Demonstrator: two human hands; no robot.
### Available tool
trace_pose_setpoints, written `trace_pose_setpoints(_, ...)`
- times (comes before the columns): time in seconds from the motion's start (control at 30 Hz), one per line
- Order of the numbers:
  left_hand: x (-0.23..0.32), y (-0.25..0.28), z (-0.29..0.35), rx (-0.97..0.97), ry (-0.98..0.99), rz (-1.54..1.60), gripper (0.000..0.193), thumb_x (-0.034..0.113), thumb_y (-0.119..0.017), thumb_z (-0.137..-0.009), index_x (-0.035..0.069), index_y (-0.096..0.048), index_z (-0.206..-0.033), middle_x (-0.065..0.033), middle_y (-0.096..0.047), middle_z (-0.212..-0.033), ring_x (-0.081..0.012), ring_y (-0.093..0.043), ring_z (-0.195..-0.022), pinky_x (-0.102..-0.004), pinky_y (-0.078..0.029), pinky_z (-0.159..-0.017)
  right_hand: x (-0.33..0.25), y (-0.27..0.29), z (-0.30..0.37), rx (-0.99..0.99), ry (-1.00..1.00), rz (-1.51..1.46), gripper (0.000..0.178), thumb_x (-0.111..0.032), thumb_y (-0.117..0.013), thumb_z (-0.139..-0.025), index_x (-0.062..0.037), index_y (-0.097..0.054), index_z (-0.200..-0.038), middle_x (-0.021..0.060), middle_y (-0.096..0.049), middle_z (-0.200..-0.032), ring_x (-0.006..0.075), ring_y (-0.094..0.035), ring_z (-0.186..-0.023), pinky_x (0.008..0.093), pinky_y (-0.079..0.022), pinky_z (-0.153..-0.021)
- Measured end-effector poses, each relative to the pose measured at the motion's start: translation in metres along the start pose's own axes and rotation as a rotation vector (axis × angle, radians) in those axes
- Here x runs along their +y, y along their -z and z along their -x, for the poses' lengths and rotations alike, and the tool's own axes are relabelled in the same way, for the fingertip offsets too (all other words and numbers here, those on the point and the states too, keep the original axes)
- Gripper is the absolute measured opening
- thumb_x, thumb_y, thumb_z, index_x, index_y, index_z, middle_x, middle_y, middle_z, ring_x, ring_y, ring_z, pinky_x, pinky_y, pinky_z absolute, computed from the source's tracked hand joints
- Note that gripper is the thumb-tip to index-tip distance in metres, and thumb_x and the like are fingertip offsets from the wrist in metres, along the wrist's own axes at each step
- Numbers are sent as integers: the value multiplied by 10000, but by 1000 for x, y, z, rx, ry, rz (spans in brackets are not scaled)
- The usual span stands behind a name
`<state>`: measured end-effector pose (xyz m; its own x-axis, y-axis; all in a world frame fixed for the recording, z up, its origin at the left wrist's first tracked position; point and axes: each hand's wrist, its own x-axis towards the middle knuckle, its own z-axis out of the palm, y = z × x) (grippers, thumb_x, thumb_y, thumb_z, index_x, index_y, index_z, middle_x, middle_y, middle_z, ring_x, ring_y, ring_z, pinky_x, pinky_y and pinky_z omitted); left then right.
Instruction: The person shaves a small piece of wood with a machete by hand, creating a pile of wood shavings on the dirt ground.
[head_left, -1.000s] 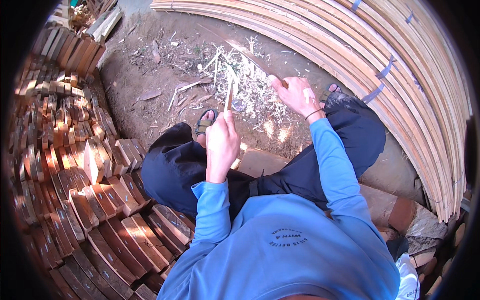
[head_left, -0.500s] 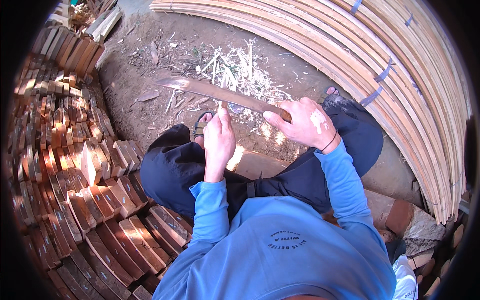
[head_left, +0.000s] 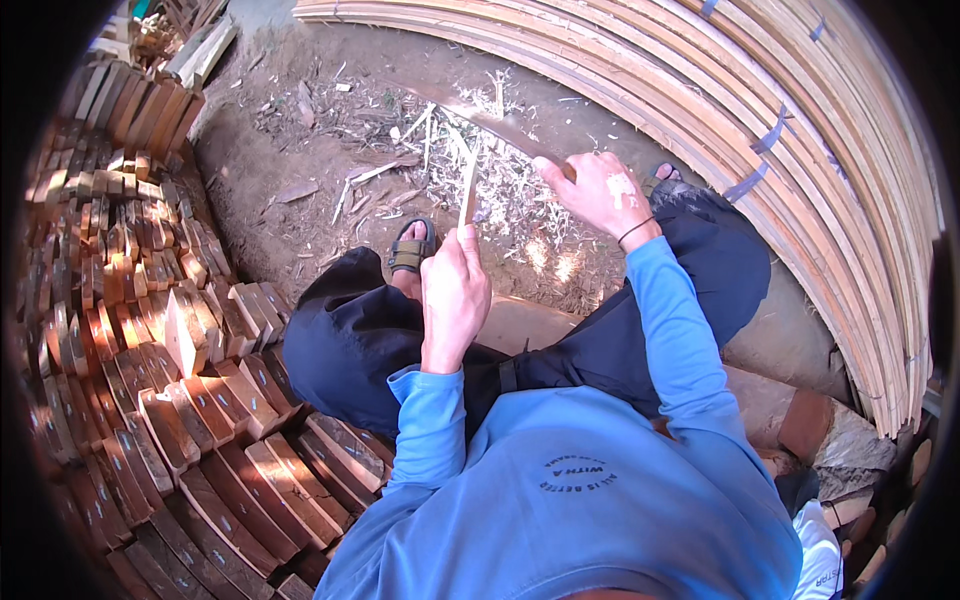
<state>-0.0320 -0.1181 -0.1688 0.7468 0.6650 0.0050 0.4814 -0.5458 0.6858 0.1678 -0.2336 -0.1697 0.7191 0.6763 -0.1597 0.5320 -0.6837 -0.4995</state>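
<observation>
My left hand is closed around a thin pale wooden stick, which points away from me over the ground. My right hand grips a machete by its wooden handle. The long blade reaches forward and to the left, its far end smeared by motion. It crosses near the stick's far end; whether the two touch I cannot tell. Beneath them lies a heap of pale wood shavings on the dirt.
Stacked wooden blocks rise close on my left. Long bundled wood strips, tied with blue bands, curve along the far and right side. My sandalled foot stands near the shavings. A reddish brick-like block lies at lower right.
The machete has moved farther from me, its blade now farther along the stick. My left hand has shifted slightly right, and more of the stick shows beyond it.
</observation>
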Motion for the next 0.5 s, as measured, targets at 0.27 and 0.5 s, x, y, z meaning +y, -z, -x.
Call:
trace_pose_setpoints(0.27, -3, -1, -9, 8, 79, -18, 316, 205, -458, -1087, -8, -586, -892, -250, -580, -605, -461, -618, -595, -556, -436, -551, -10, 23, 28, 21, 181, -170, 553, -481, -608, -999, 27, -688, -796, 233, -588, -649, 423, -596, -628, 453, -450, -590)
trace_pose_setpoints(0.5, -6, -4, -11, 51, 35, -58, 297, 194, -476, -1078, -1, -589, -885, -263, -600, -610, -462, -642, -614, -559, -467, -567, -9, 19, 46, -141, 221, -84, 628, -568, -623, -950, 16, -688, -728, 261, -607, -639, 441, -648, -653, 519, -493, -627)
